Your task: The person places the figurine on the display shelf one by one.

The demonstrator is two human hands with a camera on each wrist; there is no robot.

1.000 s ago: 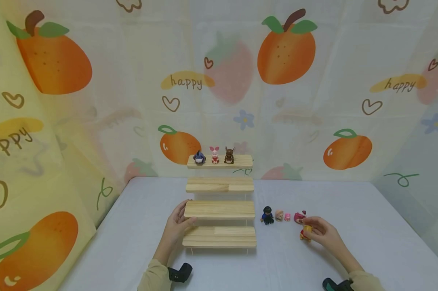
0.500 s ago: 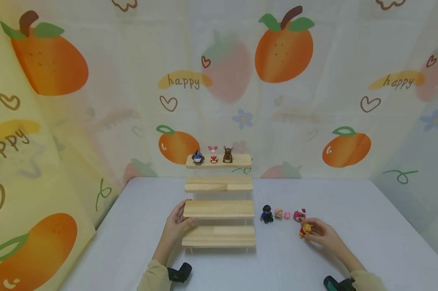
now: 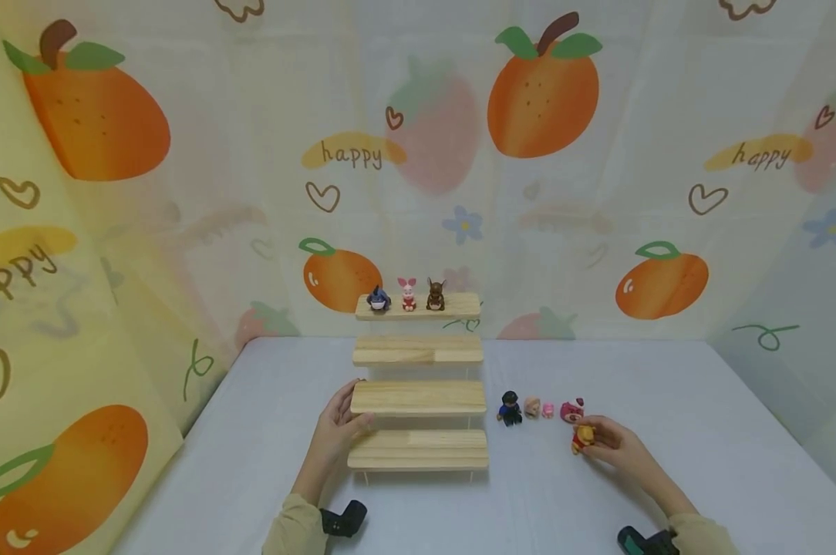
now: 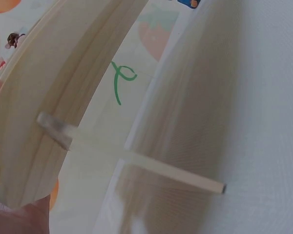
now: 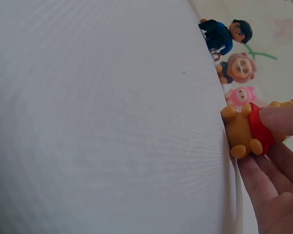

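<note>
My right hand pinches a small yellow bear figurine in a red shirt, low over the white table. In the right wrist view the thumb lies across the red shirt, with fingers under the figurine. My left hand grips the left end of a four-tier wooden display shelf, at its second tier from the front. The left wrist view shows the underside of a board and a thin leg; most of that hand is hidden there. Just behind the bear sits a pink-red bear figurine.
On the shelf's top tier stand a blue donkey figurine, a pink piglet figurine and a brown long-eared figurine. Right of the shelf are a dark-clothed figurine, a tan-headed one and a small pink one.
The yellow bear has turned slightly in my right hand, showing more of its front. My left hand stays on the shelf, and the other figurines have not moved.
</note>
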